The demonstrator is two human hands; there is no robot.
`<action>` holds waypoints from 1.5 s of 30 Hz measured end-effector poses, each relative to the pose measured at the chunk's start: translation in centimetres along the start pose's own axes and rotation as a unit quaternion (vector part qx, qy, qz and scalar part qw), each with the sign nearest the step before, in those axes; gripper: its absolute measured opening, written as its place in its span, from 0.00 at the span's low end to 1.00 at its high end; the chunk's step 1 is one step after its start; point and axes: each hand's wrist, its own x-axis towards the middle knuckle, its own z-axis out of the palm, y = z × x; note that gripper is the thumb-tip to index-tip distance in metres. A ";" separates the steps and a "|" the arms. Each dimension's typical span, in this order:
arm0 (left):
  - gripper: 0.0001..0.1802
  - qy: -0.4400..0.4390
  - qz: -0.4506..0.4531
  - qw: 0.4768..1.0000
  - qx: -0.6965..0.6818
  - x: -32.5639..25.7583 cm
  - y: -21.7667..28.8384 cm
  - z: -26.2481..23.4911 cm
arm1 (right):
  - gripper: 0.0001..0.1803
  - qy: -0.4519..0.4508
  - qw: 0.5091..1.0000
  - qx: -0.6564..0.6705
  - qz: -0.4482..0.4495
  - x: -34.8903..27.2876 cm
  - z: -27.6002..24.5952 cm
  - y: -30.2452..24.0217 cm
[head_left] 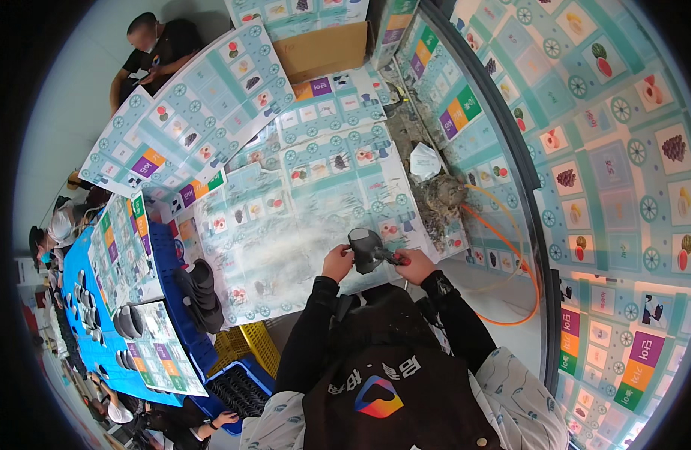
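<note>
Over the near edge of the printed work table (248, 225), a dark grey rounded piece (366, 251) with a smooth, light grey oval face is held up between my hands. My left hand (338, 263) is closed, its fingers pinching the left rim of this piece. On the other side my right hand (414, 267) is closed around a narrow dark part with a bit of red showing. Whether that part belongs to the grey piece or is a separate tool, I cannot tell. White dust is spread over the table surface in front of my hands.
Stacked dark pieces (199, 296) stand at the left by a blue crate (169, 277). Below are a yellow crate (244, 346) and black parts (237, 391). An orange hose (537, 296) loops at right. A white bag (425, 162) lies beyond. Other people are at left.
</note>
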 end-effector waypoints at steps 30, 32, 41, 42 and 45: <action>0.19 0.048 0.000 0.999 0.003 -0.1 0.1 -0.1 | 0.18 -0.018 0.998 0.067 -0.003 -0.5 -0.4 -0.3; 0.18 0.047 0.015 0.999 0.004 -0.3 0.5 -0.2 | 0.19 -0.003 1.000 0.021 0.005 -0.5 -0.5 -0.4; 0.19 0.040 0.021 0.999 0.013 -0.5 1.0 -0.3 | 0.17 0.002 0.999 0.028 -0.018 -0.4 0.4 0.6; 0.19 0.036 0.014 0.999 0.012 -0.5 1.0 -0.3 | 0.17 0.013 0.999 0.036 -0.036 -0.3 0.4 0.6; 0.19 0.035 0.016 0.999 0.008 -0.4 0.9 -0.2 | 0.19 0.010 1.000 -0.009 -0.014 -0.3 0.0 0.4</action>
